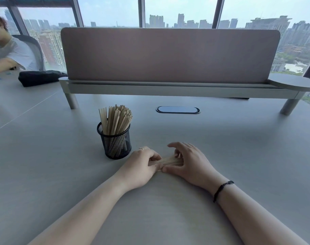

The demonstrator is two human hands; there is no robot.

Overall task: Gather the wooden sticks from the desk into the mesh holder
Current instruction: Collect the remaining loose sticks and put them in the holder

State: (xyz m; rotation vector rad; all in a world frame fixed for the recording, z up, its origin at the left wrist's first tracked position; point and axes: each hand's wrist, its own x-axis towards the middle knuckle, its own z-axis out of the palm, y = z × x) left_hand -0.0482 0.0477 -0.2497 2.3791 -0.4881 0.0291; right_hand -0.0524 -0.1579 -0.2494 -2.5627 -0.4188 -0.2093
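Where the two hands meet on the pale grey desk (221,147), a small bundle of thin pale wooden sticks (170,161) lies flat, the left hand (141,165) pinching one end and the right hand (187,161) curled over the other. Just beside the left hand stands the black wire-mesh holder (115,142), upright and crowded with more sticks.
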